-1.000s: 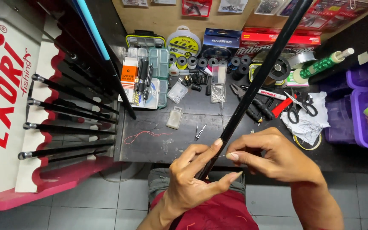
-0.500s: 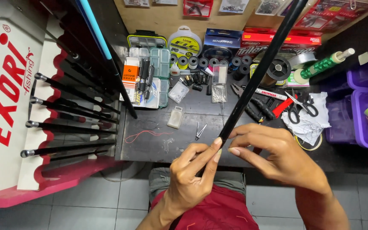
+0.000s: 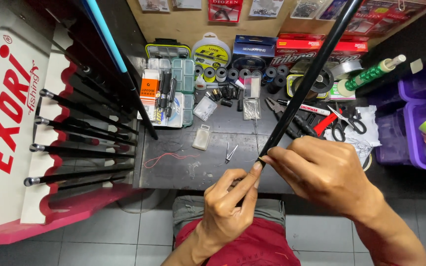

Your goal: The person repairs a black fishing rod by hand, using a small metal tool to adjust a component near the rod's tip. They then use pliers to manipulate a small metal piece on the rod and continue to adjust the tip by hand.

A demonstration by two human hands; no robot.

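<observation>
over the dark table (image 3: 213,172), both hands (image 3: 228,207) have slid slightly up the black rod (image 3: 311,79).

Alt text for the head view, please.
Both hands, left hand and right hand, pinch a long black rod above a dark workbench cluttered with line spools, scissors and a tackle box.

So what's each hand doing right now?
Left hand: closed, pinching the long black rod.
Right hand: closed, fingertips on the same rod.

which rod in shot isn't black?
The light blue rod leaning at upper left. The rack rods and the held rod are all black.
</observation>
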